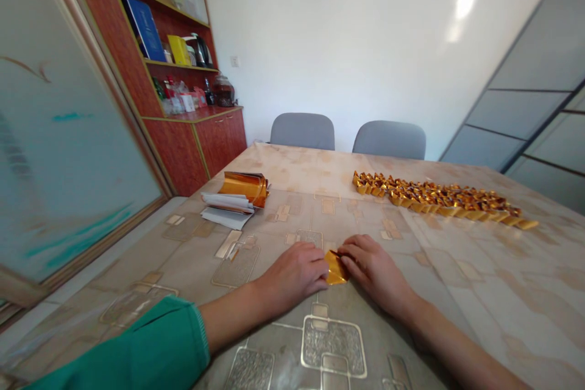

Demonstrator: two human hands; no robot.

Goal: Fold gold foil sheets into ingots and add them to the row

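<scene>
One edge of the sheet (337, 267), a small piece of shiny gold, is pinched by the curled fingers of the left hand (298, 270). By the right hand (372, 267), set across from it, the other edge is gripped with bent fingers. With the sheet taken as the dial's centre and 12 o'clock pointing away from the person, the left hand is placed at 9 and the right at 3; the sheet is held low over the counter (292, 177), though whether it is touched to the surface cannot be told. At 8 o'clock, the left forearm is covered by a green sleeve (137, 347).

Farther out, at 10 o'clock, a pile (244, 187) is seen, gold and curled at the far side, white at the near side. At 2 o'clock, folded gold pieces (439, 197) are lined up in long, close-set rows.

Beyond the far edge, two grey chairs are stood: the left chair (302, 131) just short of 12, the right chair (389, 139) at 1. Between 10 and 11, a blue box (147, 27), a kettle (200, 50) and a jar (223, 91) are kept on a red-brown cabinet (183, 146).
</scene>
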